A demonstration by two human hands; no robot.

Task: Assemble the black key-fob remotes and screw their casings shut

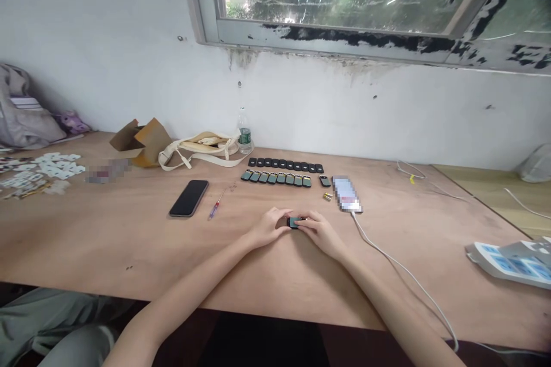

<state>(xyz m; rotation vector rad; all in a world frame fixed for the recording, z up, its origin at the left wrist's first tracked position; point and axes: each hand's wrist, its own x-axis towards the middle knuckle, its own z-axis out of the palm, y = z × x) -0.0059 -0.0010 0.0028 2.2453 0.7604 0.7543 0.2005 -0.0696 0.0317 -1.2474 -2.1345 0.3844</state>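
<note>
Well, at the far left of the wooden table (129,241) lie white paper scraps (51,166), with torn cardboard (142,142) by the wall. Nearer sit a black phone (188,198) and a small screwdriver (216,205). At the middle, the left hand (269,227) and right hand (321,234) meet, closed from both sides on a small dark gadget (294,222) with a teal face. Just beyond them, a row of similar teal gadgets (276,179) lies before a row of black pieces (285,166). Further right are two small batteries (328,196), a blurred flat object (346,194) trailing a white cable (398,258), and a white power strip (508,264).
</note>
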